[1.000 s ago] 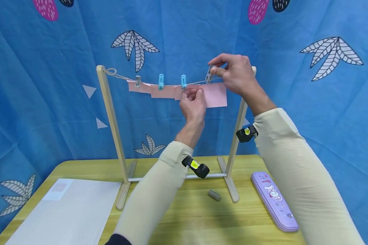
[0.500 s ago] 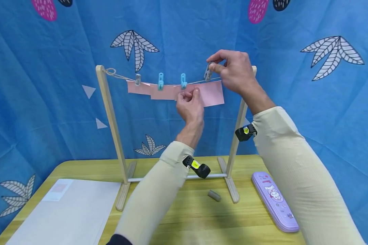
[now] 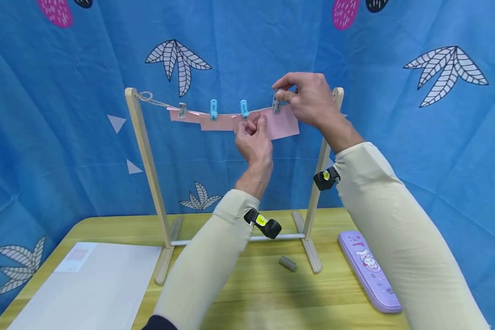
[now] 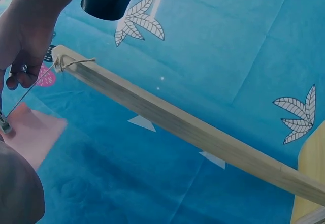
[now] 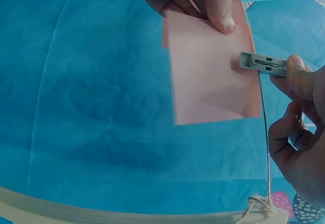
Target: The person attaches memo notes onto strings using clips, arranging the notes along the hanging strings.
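Note:
My left hand (image 3: 253, 142) pinches a pink sheet of paper (image 3: 283, 124) between thumb and fingers, holding it up against the string. A grey clothespin (image 3: 277, 104) is pinched in my right hand (image 3: 311, 98). In the right wrist view the jaws of the clothespin (image 5: 264, 63) lie over the string and the upper edge of the pink paper (image 5: 213, 74). Further left on the string, several pink papers (image 3: 216, 123) hang overlapping from another grey clothespin (image 3: 182, 110) and two blue clothespins (image 3: 213, 110). Part of the held paper is hidden behind my left fingers.
The string is tied between the posts of a wooden stand (image 3: 148, 165) on the table (image 3: 247, 293). White sheets (image 3: 90, 284) lie at left, a purple pencil case (image 3: 369, 272) at right. A small grey-brown cylinder (image 3: 288, 263) lies near the stand. A blue curtain (image 3: 86, 183) hangs behind.
The right hand has shifted slightly left, rising and then coming down, bringing the grey clothespin over the string and the paper's top edge. The left hand and its paper moved slightly left.

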Motion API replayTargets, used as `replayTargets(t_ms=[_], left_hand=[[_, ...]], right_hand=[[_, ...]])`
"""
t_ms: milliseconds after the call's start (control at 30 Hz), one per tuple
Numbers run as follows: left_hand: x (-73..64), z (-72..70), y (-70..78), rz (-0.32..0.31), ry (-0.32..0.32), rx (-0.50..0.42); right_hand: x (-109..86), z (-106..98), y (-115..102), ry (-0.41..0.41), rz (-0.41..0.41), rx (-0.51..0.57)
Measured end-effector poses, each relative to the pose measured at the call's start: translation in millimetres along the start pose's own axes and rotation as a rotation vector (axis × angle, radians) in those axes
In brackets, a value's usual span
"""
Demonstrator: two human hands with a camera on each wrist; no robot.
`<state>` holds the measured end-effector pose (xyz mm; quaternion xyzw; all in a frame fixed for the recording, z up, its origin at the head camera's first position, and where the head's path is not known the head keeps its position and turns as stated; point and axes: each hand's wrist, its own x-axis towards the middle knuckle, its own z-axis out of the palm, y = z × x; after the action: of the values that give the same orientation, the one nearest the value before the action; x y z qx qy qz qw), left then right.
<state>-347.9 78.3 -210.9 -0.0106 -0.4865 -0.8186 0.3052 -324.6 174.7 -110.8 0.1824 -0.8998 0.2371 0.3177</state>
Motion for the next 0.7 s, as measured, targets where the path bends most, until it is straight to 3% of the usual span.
replayTargets(t_ms=[233, 500, 700], left_hand=[[4.7, -0.8, 0.9, 0.01, -0.02, -0.017], [8.5, -5.8, 2.4, 0.003, -0.042, -0.031], [9.1, -11.0, 2.7, 0.019, -0.07, -0.025]], right_hand=[[2.0, 0, -1, -0.033, 0.021, -0.019], [1.8, 0, -2, -0.15, 0.074, 0.005], [1.5, 1, -2, -0.146, 0.09, 0.002]])
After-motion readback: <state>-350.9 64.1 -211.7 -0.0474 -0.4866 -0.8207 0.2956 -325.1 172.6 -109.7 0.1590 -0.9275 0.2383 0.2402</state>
